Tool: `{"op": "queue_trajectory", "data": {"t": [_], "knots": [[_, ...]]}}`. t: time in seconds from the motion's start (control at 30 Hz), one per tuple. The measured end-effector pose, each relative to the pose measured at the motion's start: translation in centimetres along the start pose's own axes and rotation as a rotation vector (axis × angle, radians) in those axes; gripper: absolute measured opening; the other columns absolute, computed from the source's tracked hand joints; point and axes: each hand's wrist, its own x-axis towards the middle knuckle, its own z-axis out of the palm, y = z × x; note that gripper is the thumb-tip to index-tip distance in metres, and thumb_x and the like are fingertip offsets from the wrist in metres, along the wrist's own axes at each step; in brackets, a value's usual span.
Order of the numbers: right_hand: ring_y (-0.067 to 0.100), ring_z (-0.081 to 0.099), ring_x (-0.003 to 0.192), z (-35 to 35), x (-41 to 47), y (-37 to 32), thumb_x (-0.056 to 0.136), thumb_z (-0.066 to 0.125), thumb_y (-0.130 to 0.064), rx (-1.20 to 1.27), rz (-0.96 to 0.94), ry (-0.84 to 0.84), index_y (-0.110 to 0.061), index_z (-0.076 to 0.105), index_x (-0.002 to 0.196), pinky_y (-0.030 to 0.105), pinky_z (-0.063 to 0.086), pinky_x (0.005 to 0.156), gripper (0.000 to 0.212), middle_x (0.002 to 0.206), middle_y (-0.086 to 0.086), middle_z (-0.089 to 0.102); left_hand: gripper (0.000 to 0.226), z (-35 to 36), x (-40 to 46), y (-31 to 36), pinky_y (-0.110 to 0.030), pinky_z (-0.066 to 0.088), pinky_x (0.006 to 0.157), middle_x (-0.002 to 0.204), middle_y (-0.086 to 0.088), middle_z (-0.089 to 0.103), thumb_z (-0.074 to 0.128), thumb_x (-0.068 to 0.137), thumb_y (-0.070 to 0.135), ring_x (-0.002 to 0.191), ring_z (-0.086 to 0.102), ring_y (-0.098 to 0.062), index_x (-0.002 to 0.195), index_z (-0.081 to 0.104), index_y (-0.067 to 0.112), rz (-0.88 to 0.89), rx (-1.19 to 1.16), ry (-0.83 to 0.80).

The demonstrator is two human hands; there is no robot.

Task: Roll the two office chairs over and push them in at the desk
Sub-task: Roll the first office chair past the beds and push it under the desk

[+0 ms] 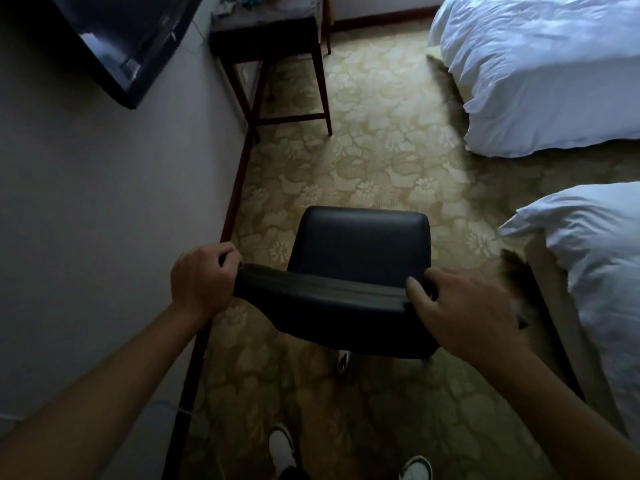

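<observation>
Both hands on chair backrest [332, 299]: left hand [202, 277] grips its 9 o'clock end, right hand [460, 313] wraps its 3 o'clock end. We have the black chair [360, 247] on the carpet [381, 161], worktop [263, 32] well apart at 11 o'clock, beds [540, 71] at 2 o'clock.

No legible text, label, brand, number or sign found anywhere in view. Items on the far surface [277, 20] too blurred to read.
</observation>
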Motion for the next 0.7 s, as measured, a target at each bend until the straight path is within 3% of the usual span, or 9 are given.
{"op": "queue_trajectory", "data": {"t": [0.2, 0.4, 0.57, 0.7], "knots": [[0.009, 0.043, 0.045, 1.4, -0.2, -5.7, 0.093, 0.044, -0.046, -0.024, -0.045, 0.279, -0.019, 0.060, 0.067, 0.014, 0.024, 0.044, 0.040, 0.056, -0.006, 0.053, 0.035, -0.1, 5.2, -3.8, -0.031, 0.034, 0.058, 0.061, -0.001, 0.060, 0.039, 0.081, 0.032, 0.059, 0.055, -0.026, 0.065, 0.067, 0.018, 0.122, -0.063, 0.044], [0.016, 0.050, 0.046, 3.1, 1.3, -9.4, 0.094, 0.040, -0.040, 0.002, 0.092, 0.347, -0.015, 0.061, 0.072, 0.030, 0.043, 0.041, 0.039, 0.059, 0.000, 0.057, 0.038, -0.1, 9.9, -6.3, -0.031, 0.036, 0.061, 0.064, 0.001, 0.061, 0.040, 0.085, 0.031, 0.059, 0.054, -0.021, 0.070, 0.071, 0.014, 0.244, -0.100, 0.056], [0.015, 0.043, 0.045, 3.1, 4.1, -10.4, 0.092, 0.040, -0.033, -0.054, 0.169, 0.386, -0.015, 0.057, 0.067, 0.017, 0.025, 0.049, 0.035, 0.056, -0.001, 0.051, 0.036, 0.3, 13.6, -6.4, -0.029, 0.035, 0.061, 0.062, 0.001, 0.062, 0.041, 0.086, 0.029, 0.056, 0.050, -0.018, 0.069, 0.069, 0.014, 0.309, -0.149, 0.065], [0.018, 0.044, 0.048, 3.0, 6.9, -9.9, 0.090, 0.040, -0.031, -0.035, 0.208, 0.397, -0.014, 0.057, 0.066, 0.019, 0.024, 0.051, 0.034, 0.057, 0.000, 0.050, 0.034, 0.9, 16.1, -6.0, -0.027, 0.030, 0.060, 0.059, 0.002, 0.060, 0.043, 0.085, 0.026, 0.053, 0.043, -0.012, 0.065, 0.067, 0.014, 0.339, -0.162, 0.099]]}}
